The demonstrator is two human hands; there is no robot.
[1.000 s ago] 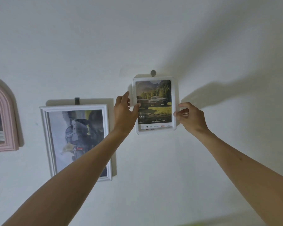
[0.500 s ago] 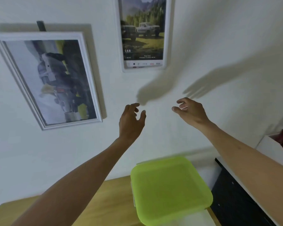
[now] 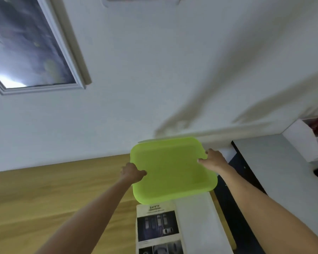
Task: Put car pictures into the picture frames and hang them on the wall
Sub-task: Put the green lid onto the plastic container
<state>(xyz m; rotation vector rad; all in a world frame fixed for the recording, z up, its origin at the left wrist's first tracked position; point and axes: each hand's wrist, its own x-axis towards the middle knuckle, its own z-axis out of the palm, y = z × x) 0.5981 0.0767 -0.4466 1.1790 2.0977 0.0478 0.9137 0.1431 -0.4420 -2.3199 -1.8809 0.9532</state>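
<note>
A lime-green square lid (image 3: 171, 169) lies over a white box at the far edge of the wooden table (image 3: 53, 198). My left hand (image 3: 132, 173) grips its left edge and my right hand (image 3: 212, 158) grips its right edge. A sheet of car pictures headed "SAFETY" (image 3: 158, 230) lies just in front of the lid. On the wall, a white-framed car picture (image 3: 31, 44) hangs at upper left, and the bottom edge of a smaller white frame (image 3: 141, 0) shows at the top.
A white box or stack (image 3: 200, 222) lies under the lid and to the right of the sheet. A dark surface (image 3: 246, 180) runs along the table's right side. A white open box with something red (image 3: 312, 134) stands at far right.
Both hands let go of the small hung frame, dropped down from the wall and took hold of the green lid's two sides. The view tilted down toward the table.
</note>
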